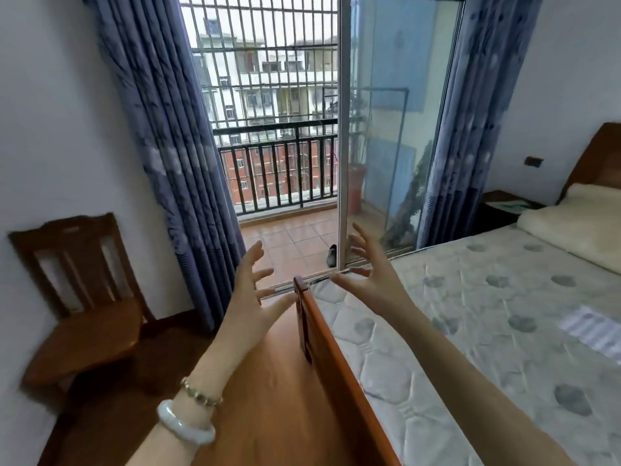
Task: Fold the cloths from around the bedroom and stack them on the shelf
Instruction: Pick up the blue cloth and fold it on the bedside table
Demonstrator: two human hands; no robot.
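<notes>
Cloth (pixel 591 327), a pale striped rectangle, lies flat on the quilted mattress (pixel 470 314) far right, while the left grip (pixel 250 290) and right grip (pixel 371 274) hover splayed and empty either side of the glossy wooden footboard (pixel 339 364).

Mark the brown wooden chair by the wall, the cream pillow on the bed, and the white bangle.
Brown wooden chair (pixel 90 338): head view, on its seat.
Cream pillow (pixel 571 223): head view, on its top face.
White bangle (pixel 183 425): head view, on its band at the left wrist.
</notes>
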